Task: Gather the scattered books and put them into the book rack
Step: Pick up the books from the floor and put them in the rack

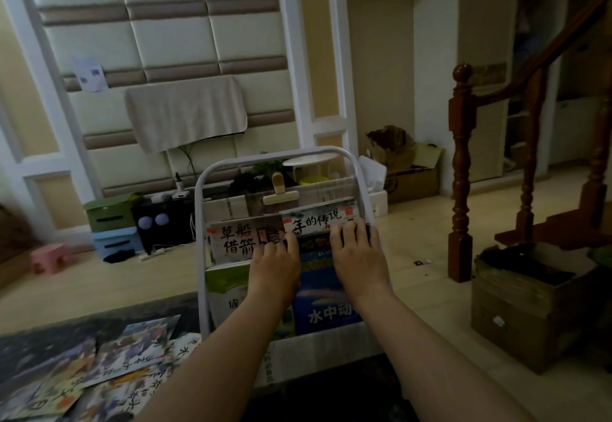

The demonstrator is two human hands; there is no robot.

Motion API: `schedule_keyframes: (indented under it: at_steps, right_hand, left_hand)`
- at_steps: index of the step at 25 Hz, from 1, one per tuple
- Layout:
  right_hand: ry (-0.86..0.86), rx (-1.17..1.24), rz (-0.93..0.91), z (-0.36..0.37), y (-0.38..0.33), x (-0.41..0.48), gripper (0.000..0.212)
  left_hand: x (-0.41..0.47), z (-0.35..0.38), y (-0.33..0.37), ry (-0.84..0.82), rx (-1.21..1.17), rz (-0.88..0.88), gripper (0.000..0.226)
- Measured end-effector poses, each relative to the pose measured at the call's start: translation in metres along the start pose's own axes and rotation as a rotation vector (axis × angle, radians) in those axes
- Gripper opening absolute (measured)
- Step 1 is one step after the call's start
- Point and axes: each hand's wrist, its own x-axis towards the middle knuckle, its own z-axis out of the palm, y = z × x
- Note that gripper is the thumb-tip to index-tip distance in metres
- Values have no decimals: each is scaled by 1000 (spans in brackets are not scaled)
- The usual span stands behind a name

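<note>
While the left hand (275, 264) and right hand (359, 257) rest on the white book (318, 221) in the book rack's (198, 196) upper tier, mid-frame, I cannot tell whether the fingers (351, 232) pinch or press it; an uneven push could jam it against the neighbouring book (231, 239).

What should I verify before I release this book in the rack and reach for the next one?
1. Upper right book fully seated in the upper tier of the rack: cannot tell, the hands cover its lower edge.
2. Grip on it by left hand and right hand: ok, both hold it.
3. Upper left book beside it standing in place: ok.
4. Blue book and green book standing in the lower tier: ok.
5. All books gathered: not ok, scattered books lie outside the rack, at lower left.
</note>
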Motion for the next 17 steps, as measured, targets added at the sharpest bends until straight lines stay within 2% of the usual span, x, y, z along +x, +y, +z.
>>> schedule_keyframes:
  at_steps: [8, 17]
  right_hand:
    - [20, 18, -1, 10, 0, 3, 56]
    - [-6, -2, 12, 9, 2, 7, 52]
  left_hand:
    - [-1, 1, 2, -11, -54, -39, 82]
    - [2, 1, 2, -51, -70, -52, 84]
